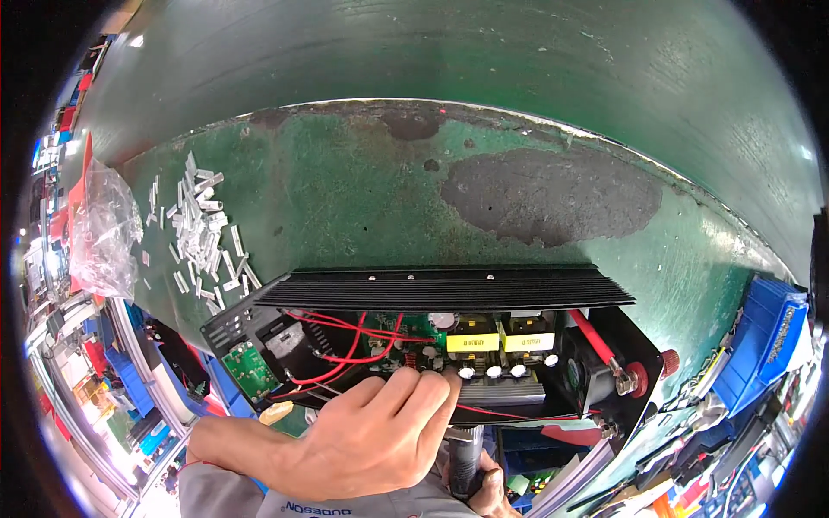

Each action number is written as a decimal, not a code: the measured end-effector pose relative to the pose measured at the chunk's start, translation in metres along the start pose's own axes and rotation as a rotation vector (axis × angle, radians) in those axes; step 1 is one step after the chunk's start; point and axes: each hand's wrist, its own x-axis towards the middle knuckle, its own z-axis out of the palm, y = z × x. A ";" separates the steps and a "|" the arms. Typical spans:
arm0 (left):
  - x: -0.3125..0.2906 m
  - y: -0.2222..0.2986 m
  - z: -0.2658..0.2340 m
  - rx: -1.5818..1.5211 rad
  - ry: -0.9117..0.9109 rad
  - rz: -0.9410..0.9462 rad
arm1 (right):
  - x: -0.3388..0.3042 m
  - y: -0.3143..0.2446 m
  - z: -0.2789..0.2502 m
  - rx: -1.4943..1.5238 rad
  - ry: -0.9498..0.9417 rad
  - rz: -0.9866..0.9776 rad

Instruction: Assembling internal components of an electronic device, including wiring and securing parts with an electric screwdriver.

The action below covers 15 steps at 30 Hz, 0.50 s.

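A long black finned metal housing [449,291] lies open toward me, with a green circuit board, red wires [350,356] and yellow-labelled transformers [472,342] inside. My left hand [371,436] reaches over its near edge. The fingers are curled and pressed together at the middle of the board, and their tips are hidden. Below the housing, my right hand [490,494] is closed around a black cylindrical tool [465,462], held upright against the near side. At the right end sit a fan [573,373] and a red terminal knob [637,380].
Small silvery metal strips [203,229] lie scattered on the worn green bench [363,181], left of the housing. A clear plastic bag [105,229] rests at the far left. Blue bins [760,345] and various tools crowd the right edge. A small green board [250,371] sits at the housing's left end.
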 end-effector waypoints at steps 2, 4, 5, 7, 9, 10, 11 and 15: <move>0.003 0.000 -0.006 -0.029 0.002 -0.002 | -0.001 -0.001 0.003 -0.061 0.016 -0.020; 0.006 -0.001 -0.005 -0.062 -0.004 -0.003 | 0.001 -0.012 0.012 -0.117 0.035 -0.034; 0.007 -0.002 -0.004 -0.077 0.003 -0.005 | 0.001 -0.020 0.017 -0.094 0.043 -0.025; 0.004 -0.001 -0.005 -0.089 0.013 -0.009 | 0.000 -0.022 0.018 -0.074 0.048 -0.017; 0.001 0.000 -0.006 -0.064 -0.032 -0.013 | -0.001 -0.017 0.015 -0.082 -0.096 0.046; 0.002 0.000 -0.006 -0.063 -0.037 -0.011 | 0.000 -0.017 0.013 -0.089 -0.129 0.073; 0.002 -0.001 -0.006 -0.077 -0.043 -0.016 | 0.004 -0.020 0.012 -0.092 -0.163 0.099; 0.006 0.002 -0.008 -0.107 -0.048 -0.038 | 0.019 -0.018 0.007 0.150 -0.362 0.292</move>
